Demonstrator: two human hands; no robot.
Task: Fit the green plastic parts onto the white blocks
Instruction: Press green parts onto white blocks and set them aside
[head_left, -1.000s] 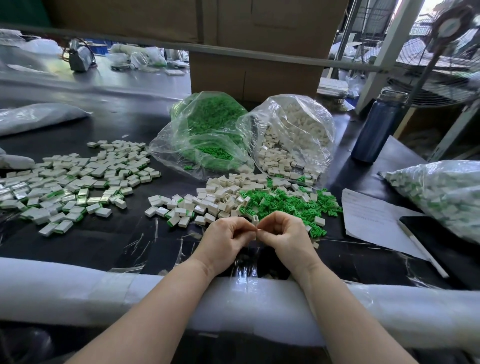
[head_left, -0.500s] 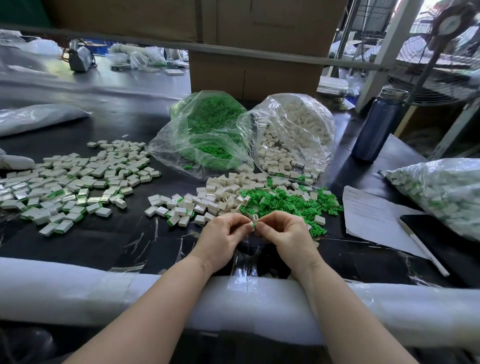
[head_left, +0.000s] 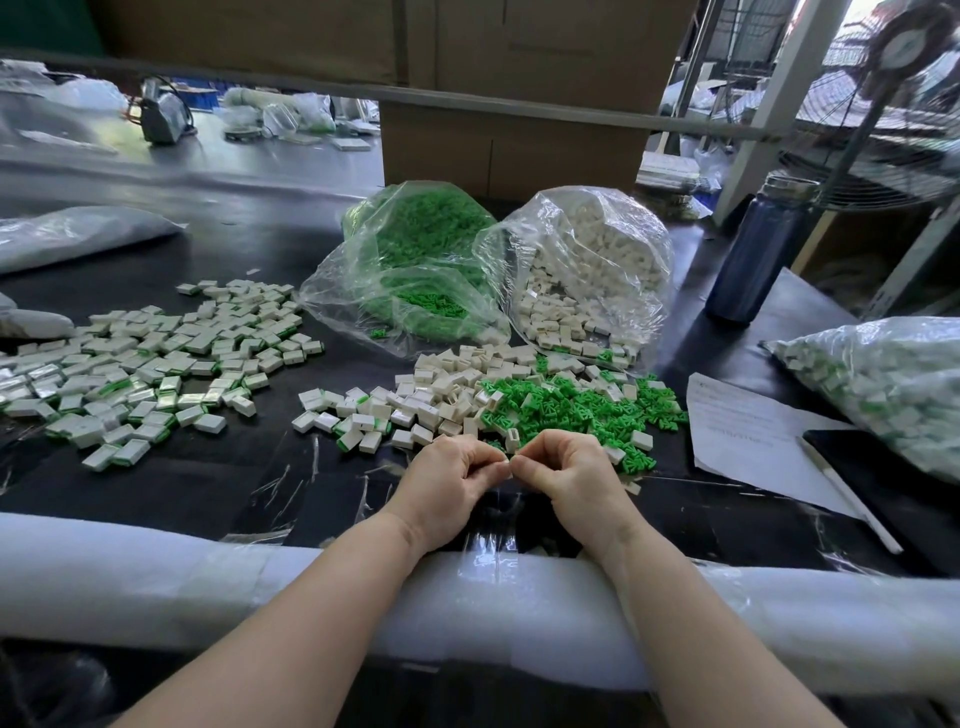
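My left hand (head_left: 447, 478) and my right hand (head_left: 571, 473) meet fingertip to fingertip just above the black table, near its front edge. Both have curled fingers pinching one small piece (head_left: 507, 461) between them; only a pale sliver of it shows. Just beyond the hands lie a loose heap of white blocks (head_left: 426, 400) and a heap of green plastic parts (head_left: 571, 405). Further left spreads a wide patch of white blocks with green fitted (head_left: 156, 364).
Two open clear bags stand behind the heaps, one of green parts (head_left: 415, 260), one of white blocks (head_left: 597, 260). At the right are a filled bag (head_left: 883, 384), a paper sheet (head_left: 743, 426), a pen (head_left: 852, 499) and a blue bottle (head_left: 758, 249). White foam (head_left: 156, 571) pads the table's front edge.
The hands have stayed in the same spot, pressed together. The green bit that showed between the fingertips half a second ago is now hidden.
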